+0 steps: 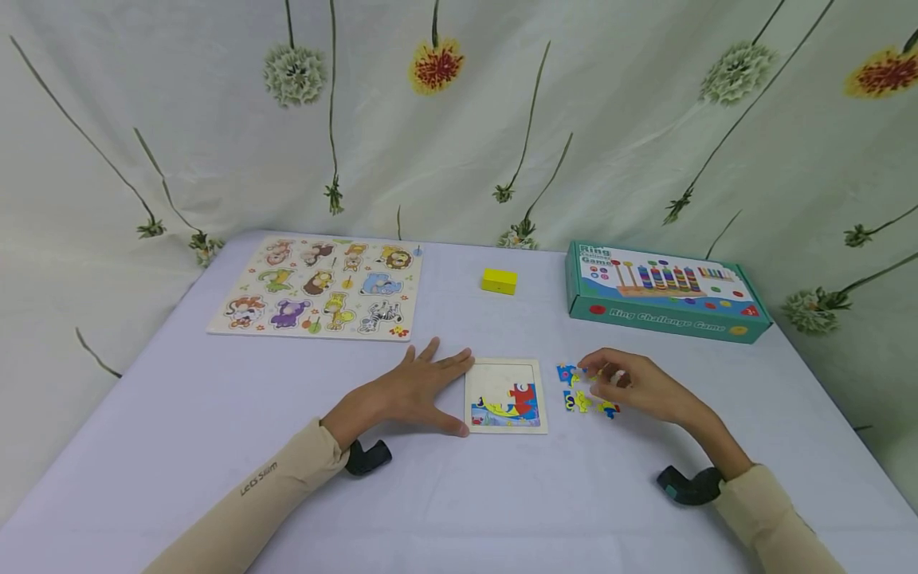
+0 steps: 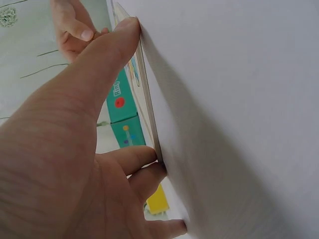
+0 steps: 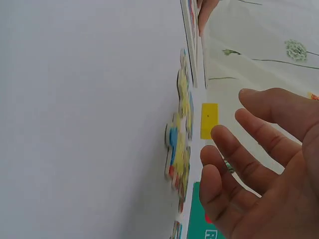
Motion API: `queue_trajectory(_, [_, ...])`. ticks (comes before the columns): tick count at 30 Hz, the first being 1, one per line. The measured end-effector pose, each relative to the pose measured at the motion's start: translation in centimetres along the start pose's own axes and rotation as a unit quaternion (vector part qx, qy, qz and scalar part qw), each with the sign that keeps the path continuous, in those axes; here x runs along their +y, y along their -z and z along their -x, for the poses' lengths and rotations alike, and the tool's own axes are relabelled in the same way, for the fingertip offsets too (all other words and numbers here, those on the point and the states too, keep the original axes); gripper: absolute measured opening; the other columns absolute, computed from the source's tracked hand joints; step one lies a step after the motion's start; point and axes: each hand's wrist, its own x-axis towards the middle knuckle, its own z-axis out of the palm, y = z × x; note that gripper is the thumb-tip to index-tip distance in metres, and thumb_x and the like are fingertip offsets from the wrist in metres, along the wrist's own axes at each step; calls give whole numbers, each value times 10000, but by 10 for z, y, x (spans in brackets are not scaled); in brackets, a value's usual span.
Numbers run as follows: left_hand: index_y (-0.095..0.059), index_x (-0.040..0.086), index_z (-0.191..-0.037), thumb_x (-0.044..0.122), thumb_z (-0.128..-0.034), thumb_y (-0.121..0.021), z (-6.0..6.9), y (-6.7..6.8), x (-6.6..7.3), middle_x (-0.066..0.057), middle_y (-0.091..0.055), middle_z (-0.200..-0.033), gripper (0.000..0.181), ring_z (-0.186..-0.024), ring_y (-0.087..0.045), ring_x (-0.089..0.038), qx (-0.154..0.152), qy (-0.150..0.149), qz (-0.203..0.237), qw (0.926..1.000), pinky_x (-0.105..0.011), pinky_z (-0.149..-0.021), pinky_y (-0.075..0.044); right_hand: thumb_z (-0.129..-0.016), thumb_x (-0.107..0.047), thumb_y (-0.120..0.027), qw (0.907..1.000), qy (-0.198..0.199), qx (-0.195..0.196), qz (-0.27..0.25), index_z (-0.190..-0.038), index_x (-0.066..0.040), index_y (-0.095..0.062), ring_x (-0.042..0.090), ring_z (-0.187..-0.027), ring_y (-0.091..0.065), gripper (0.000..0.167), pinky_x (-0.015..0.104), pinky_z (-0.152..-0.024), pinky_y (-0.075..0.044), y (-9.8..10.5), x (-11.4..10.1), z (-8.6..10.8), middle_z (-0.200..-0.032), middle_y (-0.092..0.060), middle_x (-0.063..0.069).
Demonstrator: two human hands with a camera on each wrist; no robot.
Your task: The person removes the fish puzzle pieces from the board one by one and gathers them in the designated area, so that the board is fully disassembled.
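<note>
A block (image 1: 499, 281) is lying twelve o'clock from a board (image 1: 502, 373). Spread left hand (image 1: 413, 392) is touching board, loose-fingered right hand (image 1: 645, 387) seemingly hovering.

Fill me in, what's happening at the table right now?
The person's left hand touches the left edge of a small puzzle tray. Fitted pieces cover its lower part, while the upper part is bare. The right hand hovers over loose pieces to the tray's right, with nothing visibly held.
</note>
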Motion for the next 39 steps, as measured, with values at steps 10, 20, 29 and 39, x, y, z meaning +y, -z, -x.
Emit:
queue_trajectory(10, [-255,233,-1530,579,-743,-726,-1,-1,0,107,-176,-1590,981,-1472,38,-337,-10,17,-17,10000,-570,-1155,19,-896,-139,-669,9987,408,-226,-216,-1219,-79,-607,247,-1030,-575,335,333,-835,-503,-15,-18,-19,-1187,-632,88])
queue_trajectory(20, [-250,241,-1531,590,-738,-724,-1,0,0,114,-172,-1589,987,-1472,34,-335,-24,71,-73,9999,-572,-1155,12,-871,-138,-702,9964,613,-525,-273,-1256,-88,-597,240,-1045,-552,402,369,-862,-499,-31,-34,-36,-1227,-618,80])
queue_trajectory(29, [-255,240,-1529,594,-734,-727,-1,1,0,113,-177,-1589,990,-1472,37,-332,-36,80,8,10000,-570,-1155,23,-859,-121,-706,9957,591,-706,-109,-1311,-93,-565,226,-1020,-534,474,318,-808,-491,-42,-43,-42,-1220,-613,74])
queue_trajectory(39, [-265,234,-1527,593,-736,-727,-2,0,0,108,-185,-1587,984,-1471,30,-346,-32,66,-58,10000,-577,-1153,12,-857,-151,-719,9950,542,-821,151,-1257,-107,-616,187,-978,-536,415,316,-786,-480,-45,-42,-46,-1155,-631,16])
